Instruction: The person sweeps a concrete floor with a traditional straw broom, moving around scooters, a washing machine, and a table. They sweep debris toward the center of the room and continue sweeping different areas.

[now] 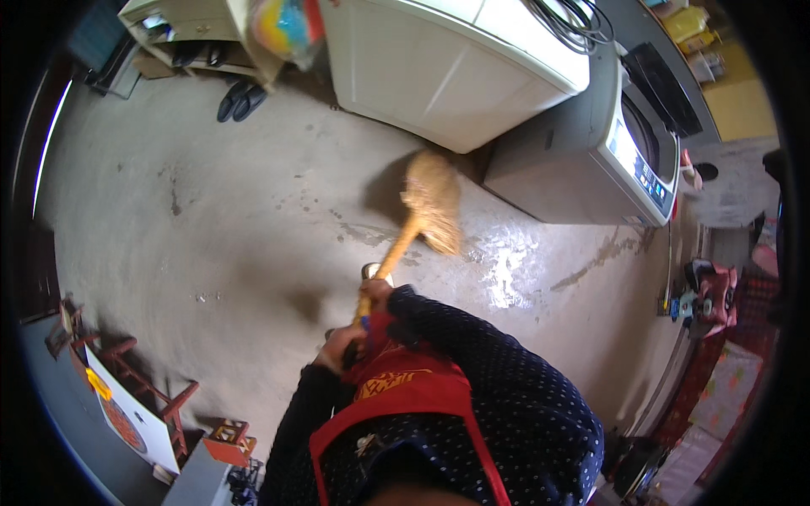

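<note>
A straw broom (pixel 432 198) reaches out ahead of me, its wide brush low over the concrete floor (pixel 253 185). Both hands are wrapped round its yellowish handle. My right hand (pixel 377 292) grips it farther out, nearer the brush. Closer to my body, my left hand (pixel 344 346) holds the upper end by my red apron (pixel 413 379). The brush looks slightly blurred, and I cannot tell whether it touches the floor. A shoe tip (pixel 369 270) shows beside the handle.
A white chest-like appliance (pixel 447 84) and a grey washing machine (pixel 557 160) stand ahead and to the right. Black slippers (pixel 242 101) lie by a cream cabinet (pixel 194 17). At near left are a small wooden stool (pixel 229 440) and a white board (pixel 131 413). Wet-looking patches mark the floor.
</note>
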`<act>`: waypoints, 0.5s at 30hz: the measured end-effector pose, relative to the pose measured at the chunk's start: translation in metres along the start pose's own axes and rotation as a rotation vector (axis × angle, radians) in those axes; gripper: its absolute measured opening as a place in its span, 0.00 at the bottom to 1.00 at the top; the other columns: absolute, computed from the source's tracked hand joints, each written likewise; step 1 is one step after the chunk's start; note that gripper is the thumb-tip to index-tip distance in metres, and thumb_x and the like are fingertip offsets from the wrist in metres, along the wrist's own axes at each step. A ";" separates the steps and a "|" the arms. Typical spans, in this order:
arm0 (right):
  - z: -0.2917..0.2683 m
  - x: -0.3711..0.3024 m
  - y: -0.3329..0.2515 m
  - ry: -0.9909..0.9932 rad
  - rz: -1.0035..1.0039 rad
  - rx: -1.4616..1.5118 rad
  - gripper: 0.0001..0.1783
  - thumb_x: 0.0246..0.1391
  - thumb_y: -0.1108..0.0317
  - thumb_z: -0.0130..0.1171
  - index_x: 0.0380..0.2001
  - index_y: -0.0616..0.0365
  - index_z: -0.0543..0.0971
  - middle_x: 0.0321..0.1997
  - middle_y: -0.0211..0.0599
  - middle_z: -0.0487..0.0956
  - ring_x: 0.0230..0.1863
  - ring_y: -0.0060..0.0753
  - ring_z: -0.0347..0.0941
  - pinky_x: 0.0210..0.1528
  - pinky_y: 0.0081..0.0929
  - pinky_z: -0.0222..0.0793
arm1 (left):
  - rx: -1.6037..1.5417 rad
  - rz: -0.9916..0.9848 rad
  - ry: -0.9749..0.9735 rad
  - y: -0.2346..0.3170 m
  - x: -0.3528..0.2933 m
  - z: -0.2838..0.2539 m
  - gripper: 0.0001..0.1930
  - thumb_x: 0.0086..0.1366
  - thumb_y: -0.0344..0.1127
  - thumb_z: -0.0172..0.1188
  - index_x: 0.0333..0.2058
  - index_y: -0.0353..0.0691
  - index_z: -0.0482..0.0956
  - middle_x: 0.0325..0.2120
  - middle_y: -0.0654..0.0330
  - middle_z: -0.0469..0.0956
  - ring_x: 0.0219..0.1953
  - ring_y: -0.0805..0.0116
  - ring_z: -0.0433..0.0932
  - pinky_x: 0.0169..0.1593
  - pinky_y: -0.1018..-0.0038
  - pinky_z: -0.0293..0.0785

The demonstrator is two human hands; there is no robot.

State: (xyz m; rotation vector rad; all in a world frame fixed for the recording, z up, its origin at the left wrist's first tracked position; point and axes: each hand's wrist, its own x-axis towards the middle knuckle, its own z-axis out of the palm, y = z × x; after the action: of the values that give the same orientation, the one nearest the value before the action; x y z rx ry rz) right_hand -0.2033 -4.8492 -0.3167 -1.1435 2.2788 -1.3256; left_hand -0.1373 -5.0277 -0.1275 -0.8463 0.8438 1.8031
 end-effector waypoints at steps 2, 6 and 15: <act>0.051 0.042 -0.030 0.015 -0.080 -0.011 0.13 0.39 0.64 0.65 0.29 0.53 0.74 0.26 0.38 0.74 0.30 0.45 0.73 0.33 0.35 0.71 | -0.145 0.060 0.049 -0.009 -0.039 -0.018 0.09 0.58 0.36 0.51 0.20 0.46 0.64 0.13 0.68 0.64 0.14 0.75 0.62 0.18 0.79 0.59; 0.102 0.104 -0.087 -0.409 0.151 0.053 0.10 0.43 0.64 0.61 0.30 0.53 0.74 0.28 0.37 0.75 0.35 0.44 0.74 0.38 0.33 0.72 | -0.235 0.211 0.226 -0.034 -0.100 -0.033 0.08 0.56 0.34 0.50 0.20 0.43 0.64 0.12 0.66 0.61 0.13 0.74 0.60 0.18 0.79 0.57; 0.172 0.230 -0.197 -0.511 1.100 1.484 0.04 0.49 0.71 0.52 0.28 0.59 0.70 0.23 0.35 0.72 0.27 0.30 0.73 0.30 0.31 0.73 | -0.407 0.587 0.341 -0.030 -0.164 -0.073 0.11 0.58 0.36 0.49 0.18 0.42 0.63 0.13 0.62 0.63 0.14 0.70 0.62 0.19 0.76 0.59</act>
State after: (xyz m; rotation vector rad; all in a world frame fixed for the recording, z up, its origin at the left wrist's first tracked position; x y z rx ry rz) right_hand -0.1567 -5.1789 -0.2136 0.2826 0.7050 -1.3565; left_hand -0.0436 -5.1526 -0.0349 -1.2893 1.0322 2.4398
